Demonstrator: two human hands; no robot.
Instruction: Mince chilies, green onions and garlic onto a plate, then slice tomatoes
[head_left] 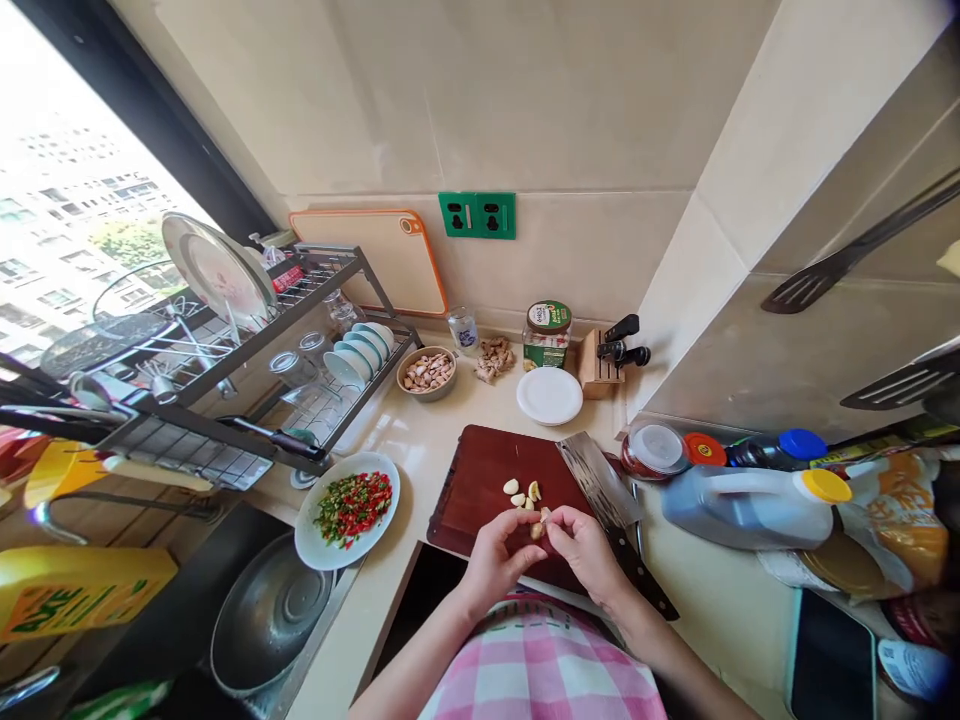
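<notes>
Over the near part of the dark red cutting board (476, 465), my left hand (501, 552) and my right hand (589, 552) meet fingertip to fingertip. Between them is a garlic clove (536, 531), small and partly covered by the fingers. My right thumb and forefinger pinch at its pale, papery skin. Several peeled garlic cloves (512, 487) lie on the board just beyond my fingers. A cleaver (598, 478) rests along the board's right edge, its dark handle pointing toward me, close to my right wrist.
A plate of chopped red and green chillies (352, 508) stands left of the board. Behind are a bowl of unpeeled garlic (427, 373), ginger (493, 360), a white plate (550, 396) and a knife block (600, 365). A dish rack (247, 350) stands left; a large jug (750, 508) lies right.
</notes>
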